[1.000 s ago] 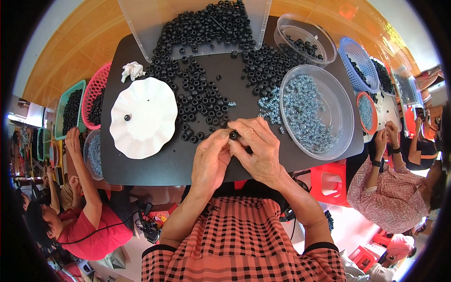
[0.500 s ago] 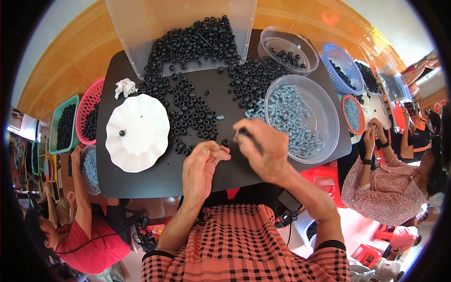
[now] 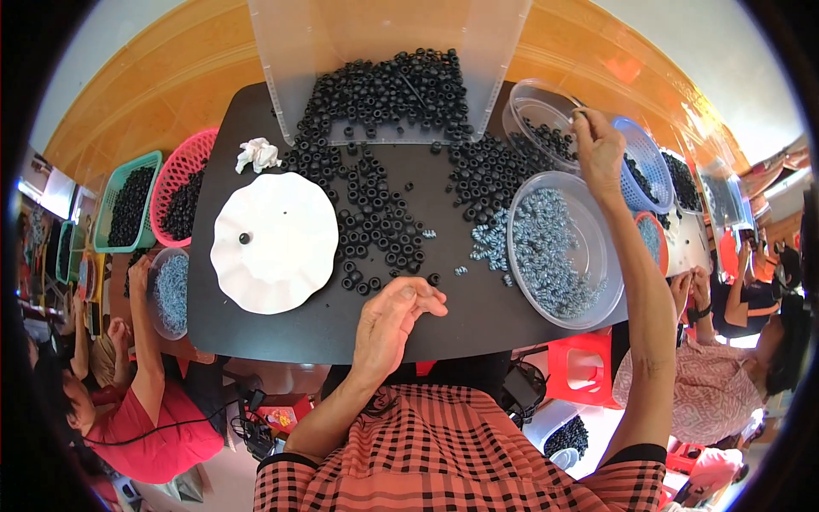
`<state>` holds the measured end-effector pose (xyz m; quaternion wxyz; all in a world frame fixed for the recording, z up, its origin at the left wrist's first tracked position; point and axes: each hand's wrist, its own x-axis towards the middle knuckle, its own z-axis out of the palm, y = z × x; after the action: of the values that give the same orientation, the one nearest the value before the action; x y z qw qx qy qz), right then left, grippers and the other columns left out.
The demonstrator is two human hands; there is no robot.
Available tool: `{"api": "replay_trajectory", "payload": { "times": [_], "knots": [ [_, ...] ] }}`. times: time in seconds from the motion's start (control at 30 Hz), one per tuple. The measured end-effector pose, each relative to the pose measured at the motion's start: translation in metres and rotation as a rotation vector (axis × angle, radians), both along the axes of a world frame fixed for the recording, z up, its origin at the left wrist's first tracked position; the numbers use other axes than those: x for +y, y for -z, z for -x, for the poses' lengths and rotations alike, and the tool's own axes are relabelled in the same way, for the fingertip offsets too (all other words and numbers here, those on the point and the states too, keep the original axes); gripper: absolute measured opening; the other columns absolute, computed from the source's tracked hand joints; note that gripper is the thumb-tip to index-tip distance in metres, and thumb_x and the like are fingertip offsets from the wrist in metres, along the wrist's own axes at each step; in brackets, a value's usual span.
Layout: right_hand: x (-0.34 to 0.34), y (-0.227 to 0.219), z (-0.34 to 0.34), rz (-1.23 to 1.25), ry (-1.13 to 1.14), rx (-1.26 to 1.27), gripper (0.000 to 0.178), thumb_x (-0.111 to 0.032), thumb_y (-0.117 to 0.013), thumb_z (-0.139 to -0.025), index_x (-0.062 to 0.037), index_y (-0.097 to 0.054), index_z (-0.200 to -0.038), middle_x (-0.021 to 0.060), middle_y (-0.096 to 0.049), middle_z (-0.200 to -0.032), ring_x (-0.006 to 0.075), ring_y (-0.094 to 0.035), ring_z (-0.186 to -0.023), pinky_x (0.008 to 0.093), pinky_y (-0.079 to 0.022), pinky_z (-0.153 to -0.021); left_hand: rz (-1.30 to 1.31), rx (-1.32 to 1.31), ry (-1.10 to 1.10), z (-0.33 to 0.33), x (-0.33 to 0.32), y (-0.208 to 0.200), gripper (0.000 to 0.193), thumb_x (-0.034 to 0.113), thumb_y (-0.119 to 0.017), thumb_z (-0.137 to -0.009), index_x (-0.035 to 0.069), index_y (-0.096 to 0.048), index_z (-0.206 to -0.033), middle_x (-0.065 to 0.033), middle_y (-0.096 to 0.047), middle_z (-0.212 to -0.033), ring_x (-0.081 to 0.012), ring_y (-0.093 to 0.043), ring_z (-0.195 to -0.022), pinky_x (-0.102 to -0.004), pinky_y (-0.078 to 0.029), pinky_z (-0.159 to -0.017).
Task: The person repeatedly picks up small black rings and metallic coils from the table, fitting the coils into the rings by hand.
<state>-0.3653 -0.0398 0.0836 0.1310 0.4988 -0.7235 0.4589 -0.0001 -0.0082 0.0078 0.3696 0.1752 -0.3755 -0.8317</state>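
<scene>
I am watching from my remote station as the right hand (image 3: 600, 155) is hanging at the right edge of the clear oval tub (image 3: 527, 104), its fingers pinching together; something dark is showing at the tips, but I cannot tell whether they are grasping a bead. The left hand (image 3: 386, 331) is curling loosely over the front of the bench (image 3: 478, 328), and I cannot tell whether it is holding anything. The black beads (image 3: 375, 218) are lying in heaps across the bench, with more sitting inside that tub. I am judging that a weak pinch could be dropping a bead outside the tub, and a low right forearm could be catching the round tub (image 3: 602, 260) and spilling its blue coils (image 3: 546, 243). That forearm is hiding part of the orange bowl (image 3: 663, 249), the left fingers are overlapping and masking whatever lies between them, and the dark rim is cutting off the co-workers.
</scene>
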Motion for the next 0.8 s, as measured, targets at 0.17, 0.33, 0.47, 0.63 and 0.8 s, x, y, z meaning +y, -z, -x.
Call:
{"api": "replay_trajectory", "payload": {
  "times": [0.17,0.33,0.47,0.63,0.8],
  "knots": [
    [-0.012,-0.002,0.020,-0.332,0.165,-0.060,0.023,-0.019,-0.066,-0.084,-0.0031,-0.069,-0.100,0.0120,-0.067,-0.074,0.0181,-0.062,-0.065,0.0309,-0.049,-0.064,-0.019,0.003,0.010,0.002,-0.001,-0.002,0.027,0.018,-0.041,-0.101,-0.004,-0.056,-0.105,-0.0138,-0.066,-0.086,-0.0214,-0.060,-0.100,-0.0357,-0.044,-0.095],
    [-0.025,0.006,-0.060,-0.041,-0.187,0.222,0.018,-0.012,-0.067,-0.080,-0.0047,-0.068,-0.096,0.0126,-0.067,-0.092,0.0263,-0.064,-0.083,0.0367,-0.051,-0.074,0.042,-0.060,0.038,0.000,0.000,0.000,0.028,0.020,-0.041,-0.101,-0.003,-0.056,-0.107,-0.0135,-0.066,-0.086,-0.0193,-0.058,-0.101,-0.0339,-0.042,-0.095],
    [-0.049,0.014,-0.102,-0.118,-0.503,0.106,0.015,-0.004,-0.062,-0.080,-0.0021,-0.067,-0.094,0.0137,-0.066,-0.089,0.0310,-0.064,-0.080,0.0384,-0.051,-0.073,0.062,-0.111,0.036,-0.002,0.000,-0.001,0.029,0.021,-0.040,-0.101,-0.002,-0.057,-0.107,-0.0126,-0.066,-0.085,-0.0181,-0.058,-0.100,-0.0326,-0.042,-0.095],
    [-0.076,0.035,-0.111,-0.240,-0.562,0.208,0.018,0.002,-0.055,-0.079,-0.0001,-0.066,-0.094,0.0141,-0.065,-0.089,0.0323,-0.063,-0.081,0.0391,-0.048,-0.072,0.029,-0.140,0.081,-0.004,-0.001,0.001,0.024,0.013,-0.039,-0.098,-0.004,-0.056,-0.104,-0.0157,-0.064,-0.087,-0.0248,-0.057,-0.101,-0.0390,-0.042,-0.096],
    [-0.080,0.037,-0.126,-0.478,-0.447,0.546,0.010,-0.006,-0.058,-0.080,-0.0040,-0.066,-0.085,0.0112,-0.065,-0.087,0.0299,-0.061,-0.075,0.0421,-0.043,-0.070,0.051,-0.107,0.087,-0.003,-0.002,0.001,0.025,0.014,-0.039,-0.099,-0.004,-0.055,-0.106,-0.0159,-0.064,-0.086,-0.0238,-0.057,-0.102,-0.0385,-0.041,-0.097]
  ]
}}
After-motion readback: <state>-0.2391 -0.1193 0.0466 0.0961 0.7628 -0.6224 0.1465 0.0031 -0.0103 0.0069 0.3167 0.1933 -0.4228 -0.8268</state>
